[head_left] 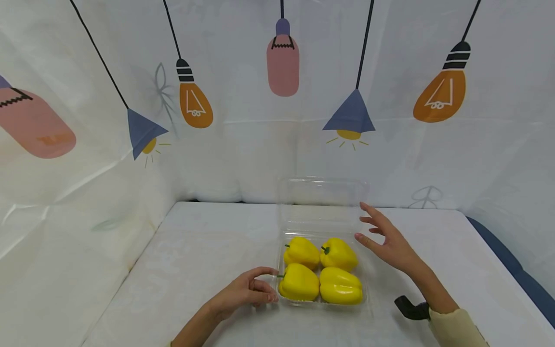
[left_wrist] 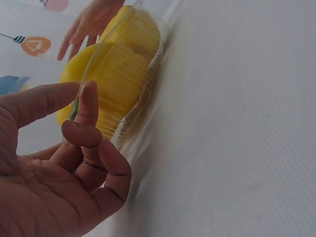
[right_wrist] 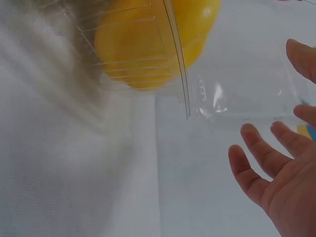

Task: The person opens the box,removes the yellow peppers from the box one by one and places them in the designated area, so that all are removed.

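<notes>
A clear plastic clamshell container [head_left: 366,289] stands on the table with its lid [head_left: 323,219] raised at the back. Several yellow bell peppers [head_left: 340,286] fill its base, some with green stems showing. At the container's left rim, my left hand [head_left: 247,291] has its fingers curled; in the left wrist view the thumb and a fingertip [left_wrist: 89,101] meet at the clear edge and pinch it. My right hand [head_left: 392,243] hovers beside the right of the lid, fingers spread. The right wrist view shows this hand [right_wrist: 291,182] holding nothing, apart from the container.
A white cloth covers the table [head_left: 186,255]. White sheeting printed with lamps and bulbs [head_left: 243,154] hangs behind and to the left. A black curved piece [head_left: 412,308] sits at the right wrist. Something dark blue [head_left: 503,250] runs along the table's right edge.
</notes>
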The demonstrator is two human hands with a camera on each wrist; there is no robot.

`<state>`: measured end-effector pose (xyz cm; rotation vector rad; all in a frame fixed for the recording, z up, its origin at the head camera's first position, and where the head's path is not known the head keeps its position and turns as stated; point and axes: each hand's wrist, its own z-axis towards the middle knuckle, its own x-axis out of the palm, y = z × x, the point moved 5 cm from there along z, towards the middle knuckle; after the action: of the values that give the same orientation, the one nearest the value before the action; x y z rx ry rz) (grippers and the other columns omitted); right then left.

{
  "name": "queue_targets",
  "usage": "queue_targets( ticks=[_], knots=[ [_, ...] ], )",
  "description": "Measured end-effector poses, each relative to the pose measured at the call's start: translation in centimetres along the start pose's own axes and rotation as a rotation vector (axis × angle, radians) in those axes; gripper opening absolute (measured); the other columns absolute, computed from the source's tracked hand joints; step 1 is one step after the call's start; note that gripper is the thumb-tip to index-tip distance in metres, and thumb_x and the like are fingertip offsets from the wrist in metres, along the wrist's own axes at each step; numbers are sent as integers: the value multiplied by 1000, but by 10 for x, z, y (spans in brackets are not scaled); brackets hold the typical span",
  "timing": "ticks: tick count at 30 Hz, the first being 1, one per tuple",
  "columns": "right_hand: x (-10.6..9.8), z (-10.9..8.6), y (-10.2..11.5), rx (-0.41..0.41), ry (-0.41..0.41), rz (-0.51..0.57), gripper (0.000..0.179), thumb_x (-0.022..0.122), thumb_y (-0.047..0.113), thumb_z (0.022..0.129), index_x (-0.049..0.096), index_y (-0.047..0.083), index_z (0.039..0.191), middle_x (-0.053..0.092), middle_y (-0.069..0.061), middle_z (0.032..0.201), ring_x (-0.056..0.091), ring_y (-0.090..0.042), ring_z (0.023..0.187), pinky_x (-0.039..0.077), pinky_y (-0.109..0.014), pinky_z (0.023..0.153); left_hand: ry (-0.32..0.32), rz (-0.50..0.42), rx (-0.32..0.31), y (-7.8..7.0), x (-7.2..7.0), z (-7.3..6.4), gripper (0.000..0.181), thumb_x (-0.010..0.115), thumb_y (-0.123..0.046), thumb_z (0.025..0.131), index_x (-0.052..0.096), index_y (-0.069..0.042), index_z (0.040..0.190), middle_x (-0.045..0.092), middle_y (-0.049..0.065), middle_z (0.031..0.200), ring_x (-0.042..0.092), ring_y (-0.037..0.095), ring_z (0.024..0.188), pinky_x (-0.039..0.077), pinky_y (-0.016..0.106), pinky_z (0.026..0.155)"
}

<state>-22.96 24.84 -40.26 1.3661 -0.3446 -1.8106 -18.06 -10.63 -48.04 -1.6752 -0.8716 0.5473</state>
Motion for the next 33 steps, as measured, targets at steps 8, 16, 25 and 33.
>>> queue_targets(
  ticks=[8,16,25,33],
  knots=[
    [10,0,-8,24,97,-5,76,67,24,95,24,11,156,16,-23,159,49,-41,125,45,-59,92,0,-1,1,0,0,0,57,71,-12,90,46,-3,140,72,12,100,57,14,74,40,26,63],
    [13,1,-12,10,124,3,74,67,22,96,26,5,154,18,-24,158,50,-42,123,46,-58,92,4,9,3,0,1,0,57,71,-13,90,46,-3,141,72,12,100,56,15,74,40,26,63],
    [15,1,-14,50,170,17,74,67,25,95,27,1,153,17,-25,157,48,-45,124,45,-60,93,7,4,0,0,1,1,57,72,-14,90,46,-3,140,72,11,100,57,15,74,40,26,63],
    [18,1,-21,61,187,15,74,65,27,97,26,0,153,19,-26,157,47,-44,126,46,-58,92,5,5,-9,1,0,1,56,71,-14,90,48,-5,140,72,11,100,58,14,75,41,26,64]
  ],
)
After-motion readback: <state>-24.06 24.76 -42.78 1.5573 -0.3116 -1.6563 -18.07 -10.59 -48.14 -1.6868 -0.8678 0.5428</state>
